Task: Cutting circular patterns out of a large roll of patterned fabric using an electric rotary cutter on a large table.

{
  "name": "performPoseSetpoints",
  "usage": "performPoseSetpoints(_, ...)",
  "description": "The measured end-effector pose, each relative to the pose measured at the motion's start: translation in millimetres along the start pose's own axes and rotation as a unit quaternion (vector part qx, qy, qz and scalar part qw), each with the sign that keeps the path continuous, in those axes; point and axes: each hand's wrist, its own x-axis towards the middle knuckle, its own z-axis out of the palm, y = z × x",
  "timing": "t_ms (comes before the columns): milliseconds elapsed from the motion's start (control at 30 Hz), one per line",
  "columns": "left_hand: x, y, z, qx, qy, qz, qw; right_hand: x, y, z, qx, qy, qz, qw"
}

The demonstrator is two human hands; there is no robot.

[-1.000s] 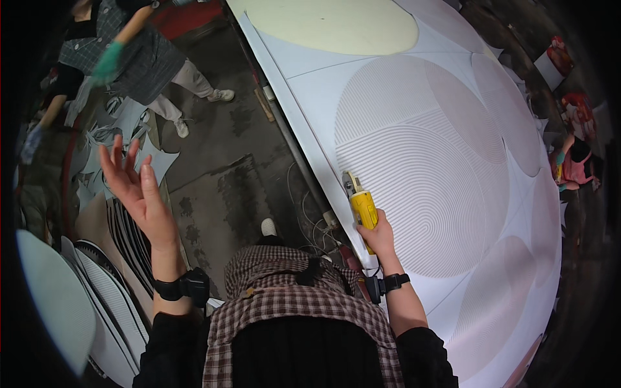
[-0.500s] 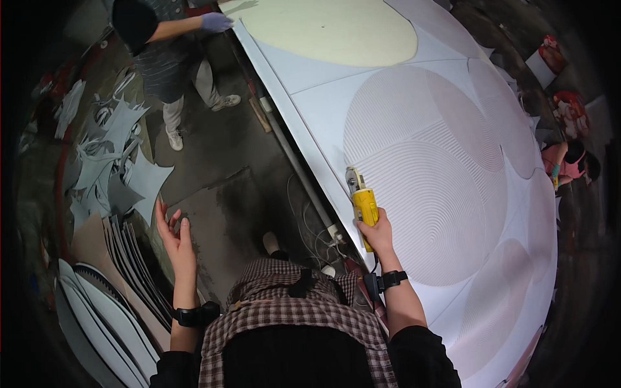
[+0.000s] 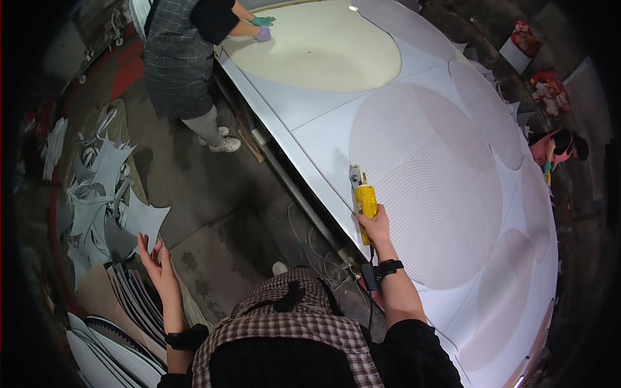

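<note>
My right hand (image 3: 378,226) grips a yellow electric rotary cutter (image 3: 366,199) by its body. The cutter's round metal blade end points away from me, over the white sheet (image 3: 310,145) close to the table's left edge. Beside it, on the sheet, lies a large ridged oval panel (image 3: 446,226) with curved line patterns. My left hand (image 3: 159,266) is off to the left, raised in the air with its fingers stretched and apart, holding nothing. Below and beyond it are pale offcuts (image 3: 97,207).
A co-worker (image 3: 174,58) with gloved hands leans over a cream oval panel (image 3: 310,55) at the table's far end. Curved sheets (image 3: 110,349) are stacked at lower left. Cables (image 3: 310,239) hang by the table edge. Another person (image 3: 556,149) is at far right, near red-and-white bags (image 3: 550,90).
The co-worker has come closer to the table, and both gloved hands now rest on the cream panel. My left hand has shifted left and down in view. The cutter stays in my right hand.
</note>
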Motion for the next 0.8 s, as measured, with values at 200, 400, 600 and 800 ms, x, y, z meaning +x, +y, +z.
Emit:
performPoseSetpoints(200,22,-18,-1,0.004,-0.010,-0.005,1.000,27,-18,27,0.044,0.026,0.018,0.999)
performPoseSetpoints(400,73,-1,45,-0.003,-0.052,0.007,0.999,63,-48,37,0.082,0.041,0.062,0.994)
performPoseSetpoints(600,145,8,125,0.003,-0.149,0.059,0.987,106,-58,59,0.160,0.073,0.087,0.981)
performPoseSetpoints(800,184,29,206,0.021,-0.282,0.135,0.950,136,-70,77,0.255,0.105,0.127,0.953)
